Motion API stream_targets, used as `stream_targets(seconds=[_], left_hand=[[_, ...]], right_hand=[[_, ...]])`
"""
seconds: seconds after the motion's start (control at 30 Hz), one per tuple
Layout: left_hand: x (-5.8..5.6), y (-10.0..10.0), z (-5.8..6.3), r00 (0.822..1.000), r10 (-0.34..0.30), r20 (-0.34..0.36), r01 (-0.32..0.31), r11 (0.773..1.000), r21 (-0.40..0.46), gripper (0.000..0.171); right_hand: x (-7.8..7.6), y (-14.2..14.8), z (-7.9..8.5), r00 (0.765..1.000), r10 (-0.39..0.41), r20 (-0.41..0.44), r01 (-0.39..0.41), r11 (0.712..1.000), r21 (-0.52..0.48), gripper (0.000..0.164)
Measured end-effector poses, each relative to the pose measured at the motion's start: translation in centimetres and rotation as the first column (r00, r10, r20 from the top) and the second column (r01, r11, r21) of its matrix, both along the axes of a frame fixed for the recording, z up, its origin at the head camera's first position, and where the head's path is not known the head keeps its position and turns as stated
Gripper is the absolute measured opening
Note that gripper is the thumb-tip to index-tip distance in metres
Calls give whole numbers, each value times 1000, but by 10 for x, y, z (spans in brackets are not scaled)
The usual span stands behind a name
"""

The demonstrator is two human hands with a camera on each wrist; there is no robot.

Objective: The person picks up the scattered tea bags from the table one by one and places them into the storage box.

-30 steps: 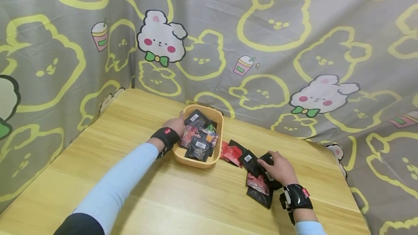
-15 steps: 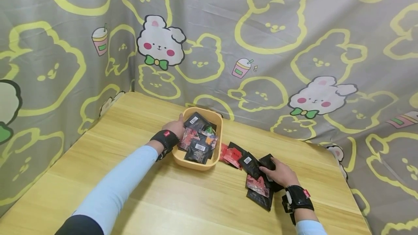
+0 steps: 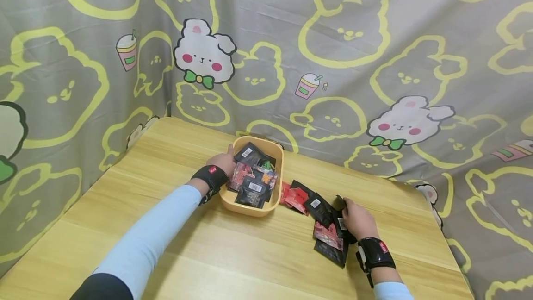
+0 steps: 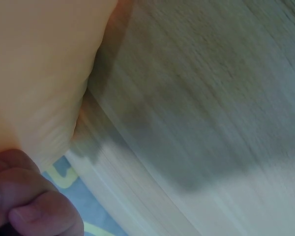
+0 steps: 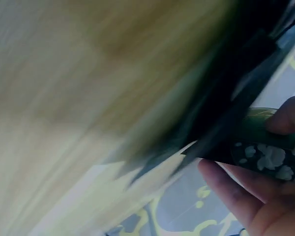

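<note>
My left hand (image 3: 221, 163) holds the left side of a yellow plastic container (image 3: 247, 210), thumb up at the rim. The left wrist view shows its curled fingers (image 4: 44, 211) against the container's outer wall. Inside lie several flat sachets, among them a black one (image 3: 252, 193) with a barcode label. To the right, my right hand (image 3: 361, 220) pinches a dark sachet (image 5: 265, 156) between thumb and fingers; its green face and white flower print show in the right wrist view. The held sachet is tilted up at the right end of a loose row of sachets.
Overlapping on the wooden table (image 3: 200, 253) are a red sachet (image 3: 296, 196), a black sachet with a barcode (image 3: 318, 208), a pink-red sachet (image 3: 326, 232) and another black sachet (image 3: 331, 251). A grey patterned curtain (image 3: 266, 27) hangs behind the table and along its left side.
My right hand has drawn slightly right and turned, tipping up the dark sachet it pinches. The left hand and container stay in place.
</note>
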State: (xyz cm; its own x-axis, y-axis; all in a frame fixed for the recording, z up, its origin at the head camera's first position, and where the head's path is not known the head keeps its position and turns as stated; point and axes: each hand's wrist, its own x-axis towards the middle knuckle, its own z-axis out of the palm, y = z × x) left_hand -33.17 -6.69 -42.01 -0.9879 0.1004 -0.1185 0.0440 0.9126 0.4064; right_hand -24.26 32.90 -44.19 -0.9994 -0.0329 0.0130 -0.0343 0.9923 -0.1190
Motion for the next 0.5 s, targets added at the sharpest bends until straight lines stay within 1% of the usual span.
stream_targets(seconds=[0.07, 0.13, 0.27, 0.37, 0.5], left_hand=[[-1, -1, -2, 1000, -3, -9, 3, 1000, -1, 67], [-1, -2, -1, 1000, -1, -8, 1, 1000, 4, 67], [-1, -2, -2, 1000, -2, -10, 2, 1000, 3, 67], [-1, -3, -4, 1000, -7, -12, 7, 1000, 8, 67], [1, -1, 1, 1000, -5, 5, 5, 1000, 15, 67]], right_hand=[[0, -6, 3, 999, 10, -35, -10, 1000, -1, 37], [-1, -13, 7, 996, 34, -83, -34, 999, 1, 36], [-3, -30, 13, 981, 89, -170, -89, 996, 11, 33], [-6, -44, 19, 972, 126, -199, -124, 992, 21, 34], [-10, -61, 25, 964, 162, -209, -160, 987, 26, 36]])
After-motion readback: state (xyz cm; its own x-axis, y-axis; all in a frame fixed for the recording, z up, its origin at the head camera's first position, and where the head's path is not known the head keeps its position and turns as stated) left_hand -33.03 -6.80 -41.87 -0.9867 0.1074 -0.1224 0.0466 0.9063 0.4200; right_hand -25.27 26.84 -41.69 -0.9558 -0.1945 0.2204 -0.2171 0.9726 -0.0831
